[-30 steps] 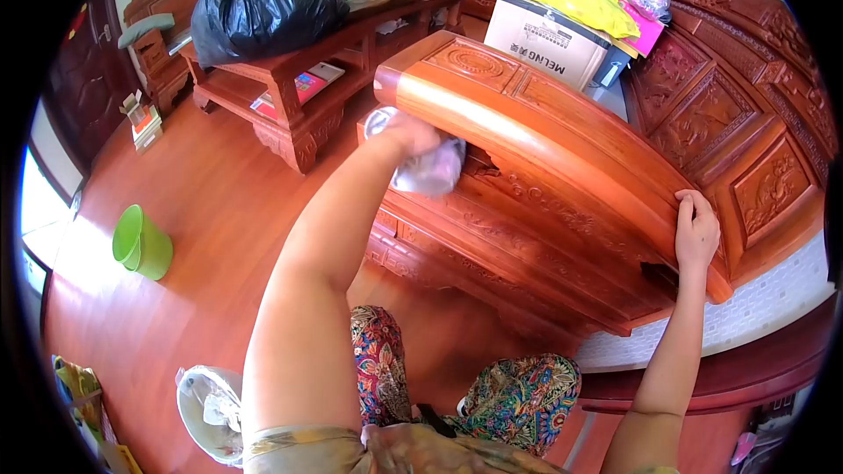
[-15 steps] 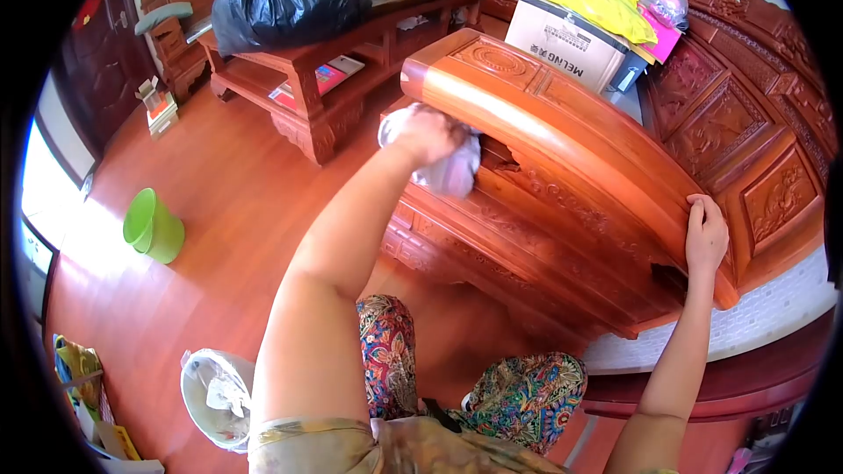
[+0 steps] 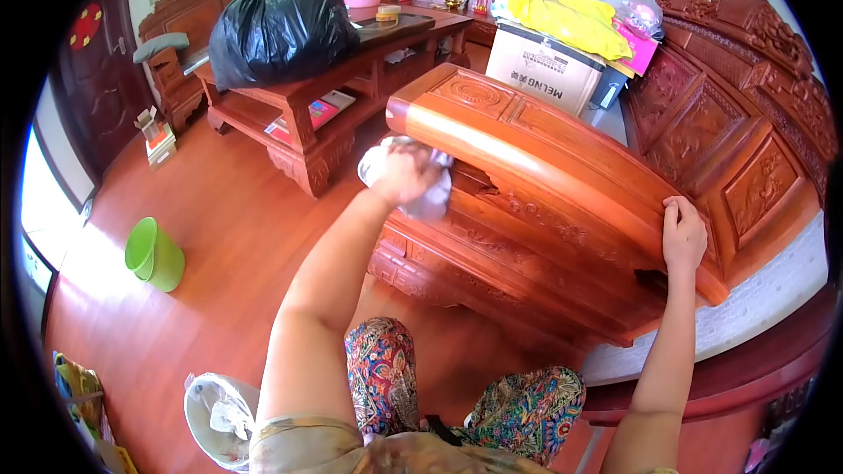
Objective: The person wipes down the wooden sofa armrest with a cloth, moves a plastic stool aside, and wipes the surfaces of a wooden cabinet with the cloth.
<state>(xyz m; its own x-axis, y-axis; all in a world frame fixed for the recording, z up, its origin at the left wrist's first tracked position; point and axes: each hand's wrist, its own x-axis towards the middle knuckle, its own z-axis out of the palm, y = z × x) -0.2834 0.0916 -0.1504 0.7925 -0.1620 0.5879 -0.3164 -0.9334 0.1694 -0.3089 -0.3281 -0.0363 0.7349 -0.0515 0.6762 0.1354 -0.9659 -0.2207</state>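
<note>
My left hand [image 3: 408, 175] is closed on a pale cloth [image 3: 430, 199], somewhat blurred, at the far end of a carved reddish wooden armrest [image 3: 536, 158]. The cloth lies against the front upright just under the armrest's rounded end; part of it hangs below my fingers. My right hand [image 3: 683, 235] rests on the near end of the same armrest, its fingers curled over the top edge. No separate object shows in that hand. Below the armrest, the carved side panel [image 3: 544, 228] of the seat slopes down toward my knees.
A wooden table [image 3: 303, 123] bears a black garbage bag [image 3: 285, 31] and a pink basin [image 3: 363, 5]. On the seat beyond the armrest stands a cardboard box [image 3: 536, 70] under a yellow plastic bag [image 3: 562, 17]. A green bucket [image 3: 156, 256] and a lined trash bin [image 3: 206, 412] stand on the floor.
The view has tilted, so most things sit lower in the picture. My left hand has shifted slightly with the cloth around the armrest's end. My right hand keeps its place on the armrest.
</note>
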